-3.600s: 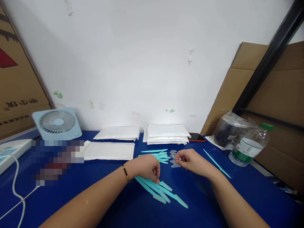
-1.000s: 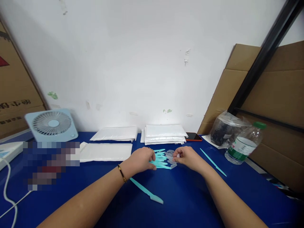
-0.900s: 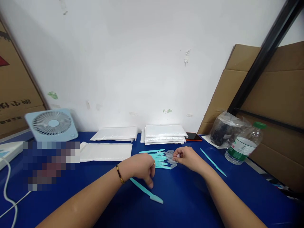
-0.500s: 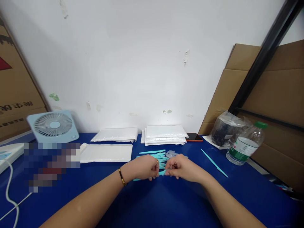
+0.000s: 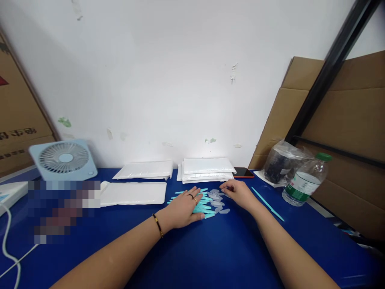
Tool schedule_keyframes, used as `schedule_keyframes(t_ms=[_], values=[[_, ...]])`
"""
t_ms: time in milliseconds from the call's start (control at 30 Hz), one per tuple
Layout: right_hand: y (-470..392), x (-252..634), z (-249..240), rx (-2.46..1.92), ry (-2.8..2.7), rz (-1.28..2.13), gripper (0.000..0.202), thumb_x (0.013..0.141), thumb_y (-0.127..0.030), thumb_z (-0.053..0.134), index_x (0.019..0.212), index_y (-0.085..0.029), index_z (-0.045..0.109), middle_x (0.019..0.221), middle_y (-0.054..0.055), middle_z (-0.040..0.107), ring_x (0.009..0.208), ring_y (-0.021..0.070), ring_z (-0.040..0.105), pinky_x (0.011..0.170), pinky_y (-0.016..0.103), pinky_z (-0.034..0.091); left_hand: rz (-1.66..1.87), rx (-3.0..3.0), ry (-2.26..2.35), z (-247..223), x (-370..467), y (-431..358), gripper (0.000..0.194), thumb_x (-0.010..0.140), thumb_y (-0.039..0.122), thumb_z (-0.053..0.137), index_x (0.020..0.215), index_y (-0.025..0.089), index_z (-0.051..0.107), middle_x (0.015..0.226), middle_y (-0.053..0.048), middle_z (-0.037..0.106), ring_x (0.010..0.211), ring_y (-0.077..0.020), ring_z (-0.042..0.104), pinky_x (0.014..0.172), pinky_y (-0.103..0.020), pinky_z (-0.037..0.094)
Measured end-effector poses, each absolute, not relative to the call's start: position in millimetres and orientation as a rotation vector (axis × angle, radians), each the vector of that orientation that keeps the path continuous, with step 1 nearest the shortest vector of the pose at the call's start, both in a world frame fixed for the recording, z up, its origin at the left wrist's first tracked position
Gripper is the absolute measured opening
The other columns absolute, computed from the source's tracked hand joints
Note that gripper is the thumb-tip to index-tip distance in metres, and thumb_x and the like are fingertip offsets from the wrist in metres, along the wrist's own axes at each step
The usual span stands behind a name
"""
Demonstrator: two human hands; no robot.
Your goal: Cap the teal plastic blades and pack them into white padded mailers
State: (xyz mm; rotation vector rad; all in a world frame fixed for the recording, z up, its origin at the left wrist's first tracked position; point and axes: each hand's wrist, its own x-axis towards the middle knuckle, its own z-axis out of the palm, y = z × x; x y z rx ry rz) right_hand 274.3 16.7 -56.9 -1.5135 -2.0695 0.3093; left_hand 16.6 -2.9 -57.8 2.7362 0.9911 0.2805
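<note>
My left hand (image 5: 186, 206) lies flat, fingers spread, over a pile of slim turquoise sticks (image 5: 202, 208) that look like eyebrow razors. Its palm hides part of the pile. Close to the right side of the pile lie several small clear plastic caps (image 5: 217, 204), loosely scattered. My right hand (image 5: 239, 194) is at the far right edge of the caps with its fingers curled and fingertips together. What it pinches, if anything, is too small to make out. A single long turquoise razor (image 5: 267, 204) rests apart, to the right of my right hand.
White padded mailers lie behind the pile, in a stack (image 5: 207, 166) and singly (image 5: 135, 193) to the left. A phone (image 5: 243, 173) is beside the stack. A water bottle (image 5: 305, 184) and a bagged dark item (image 5: 278, 164) stand right; a fan (image 5: 64, 158) stands left.
Both hands were together, holding a turquoise razor between them. They have parted: the left now lies flat on the pile, and the right has moved back and right to the clear caps.
</note>
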Motion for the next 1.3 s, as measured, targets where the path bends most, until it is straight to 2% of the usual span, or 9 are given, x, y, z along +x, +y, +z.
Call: schedule_keyframes(t_ms=[67, 267, 367, 500, 633, 800, 1000, 1167, 1300], values=[[22.1, 272.5, -62.4, -1.483, -2.094, 0.283, 0.021, 0.077, -0.023, 0.053, 0.089, -0.019, 0.07, 0.086, 0.005, 0.065, 0.072, 0.0154, 0.056, 0.068, 0.027, 0.042, 0.222, 2.744, 0.955, -63.8, 17.5, -6.4, 0.066, 0.086, 0.056, 0.031, 0.138, 0.016, 0.027, 0.145, -0.011, 0.023, 0.134, -0.0262, 0.019, 0.107, -0.038, 0.019], [31.5, 265.3, -72.0, -1.389, -2.184, 0.313, 0.019, 0.077, -0.019, 0.055, 0.086, -0.02, 0.071, 0.086, 0.005, 0.065, 0.082, 0.0173, 0.058, 0.075, 0.027, 0.042, 0.145, 2.718, 0.859, -52.1, 24.0, -23.3, 0.069, 0.085, 0.061, 0.028, 0.138, 0.016, 0.029, 0.142, -0.013, 0.031, 0.129, -0.0274, 0.03, 0.103, -0.037, 0.027], [37.7, 267.1, -75.1, -1.413, -2.173, 0.32, 0.018, 0.076, -0.019, 0.055, 0.082, -0.019, 0.072, 0.084, 0.005, 0.066, 0.079, 0.0172, 0.059, 0.074, 0.027, 0.043, 0.232, 2.709, 0.932, -49.1, 23.4, -19.1, 0.067, 0.085, 0.061, 0.026, 0.137, 0.019, 0.03, 0.142, -0.01, 0.032, 0.129, -0.0256, 0.03, 0.104, -0.036, 0.027], [50.7, 268.3, -77.1, -1.489, -2.127, 0.365, 0.017, 0.073, -0.018, 0.056, 0.081, -0.018, 0.071, 0.084, 0.005, 0.066, 0.075, 0.0161, 0.059, 0.069, 0.025, 0.044, 0.286, 2.666, 1.209, -59.8, 13.5, 0.2, 0.07, 0.086, 0.061, 0.023, 0.136, 0.013, 0.033, 0.142, -0.014, 0.031, 0.131, -0.0271, 0.025, 0.106, -0.04, 0.021], [59.8, 259.2, -77.9, -1.399, -2.183, 0.384, 0.017, 0.073, -0.018, 0.057, 0.081, -0.019, 0.072, 0.082, 0.004, 0.066, 0.076, 0.0159, 0.059, 0.07, 0.026, 0.044, 0.258, 2.685, 1.128, -66.0, 2.7, 12.8, 0.064, 0.087, 0.057, 0.028, 0.136, 0.016, 0.032, 0.141, -0.012, 0.032, 0.13, -0.0241, 0.029, 0.105, -0.036, 0.024], [59.9, 242.6, -81.5, -1.269, -2.246, 0.478, 0.018, 0.074, -0.017, 0.056, 0.081, -0.018, 0.072, 0.078, 0.003, 0.065, 0.071, 0.0143, 0.06, 0.065, 0.024, 0.045, 0.227, 2.649, 1.07, -59.4, -0.7, 15.2, 0.062, 0.089, 0.055, 0.023, 0.136, 0.017, 0.032, 0.142, -0.011, 0.032, 0.13, -0.0236, 0.029, 0.104, -0.036, 0.026], [50.8, 234.4, -72.0, -1.319, -2.22, 0.348, 0.017, 0.077, -0.023, 0.056, 0.084, -0.018, 0.071, 0.08, 0.003, 0.064, 0.071, 0.0138, 0.058, 0.066, 0.025, 0.044, 0.272, 2.633, 1.16, -58.4, -8.5, 18.4, 0.054, 0.089, 0.048, 0.03, 0.132, 0.017, 0.039, 0.14, -0.01, 0.035, 0.127, -0.0223, 0.034, 0.101, -0.033, 0.029], [35.9, 240.1, -67.2, -1.445, -2.219, 0.35, 0.019, 0.069, -0.037, 0.064, 0.068, -0.018, 0.068, 0.079, 0.003, 0.059, 0.069, 0.0133, 0.055, 0.059, 0.023, 0.041, 0.536, 2.588, 1.186, -57.9, -10.3, 21.2, 0.037, 0.083, 0.041, 0.047, 0.111, 0.019, 0.058, 0.119, -0.007, 0.055, 0.112, -0.0203, 0.046, 0.095, -0.031, 0.035], [34.0, 244.4, -73.0, -1.473, -2.169, 0.501, 0.015, 0.065, -0.031, 0.067, 0.07, -0.016, 0.066, 0.075, 0.002, 0.06, 0.063, 0.0112, 0.054, 0.054, 0.02, 0.039, 0.399, 2.475, 1.15, -56.3, -4.0, 21.1, 0.02, 0.077, 0.034, 0.054, 0.086, 0.019, 0.064, 0.09, -0.003, 0.063, 0.085, -0.0153, 0.056, 0.075, -0.024, 0.043]])
